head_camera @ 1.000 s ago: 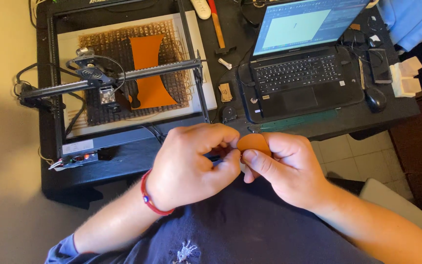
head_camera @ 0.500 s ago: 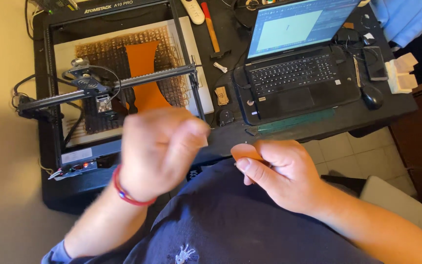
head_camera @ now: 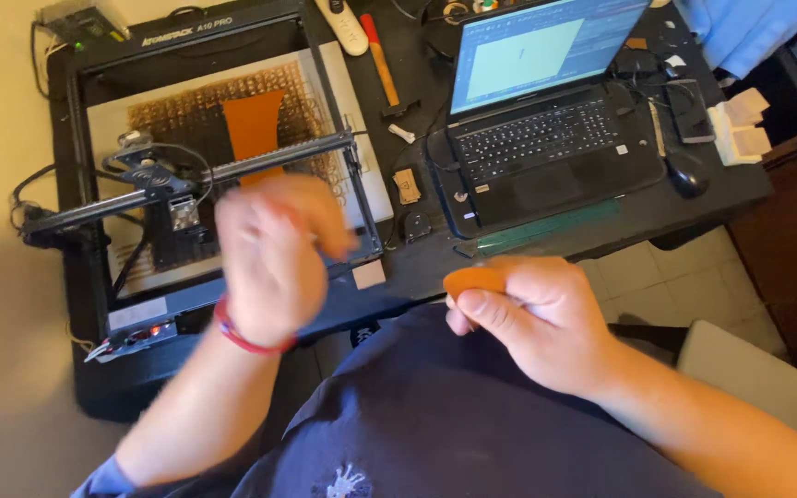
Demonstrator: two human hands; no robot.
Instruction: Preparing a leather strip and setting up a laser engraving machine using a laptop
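Observation:
My right hand [head_camera: 532, 318] pinches a small orange leather piece [head_camera: 474, 279] between thumb and fingers, close to my chest. Blurred by motion, my left hand [head_camera: 274, 254] is raised over the front rail of the laser engraver [head_camera: 186, 304], fingers loosely curled; whether it holds anything cannot be told. A red band circles its wrist. Inside the engraver a larger orange leather sheet [head_camera: 253, 124] lies on a perforated bed under the gantry bar [head_camera: 232, 175].
An open laptop [head_camera: 546, 129] sits on the black desk [head_camera: 417, 267] at the right, with a mouse [head_camera: 689, 173], a green ruler [head_camera: 546, 227], a red-handled tool [head_camera: 380, 60] and small wooden bits. A chair seat [head_camera: 749, 378] is at the lower right.
My left hand has let go of the orange piece and swung up and left over the engraver. My right hand keeps the piece in place.

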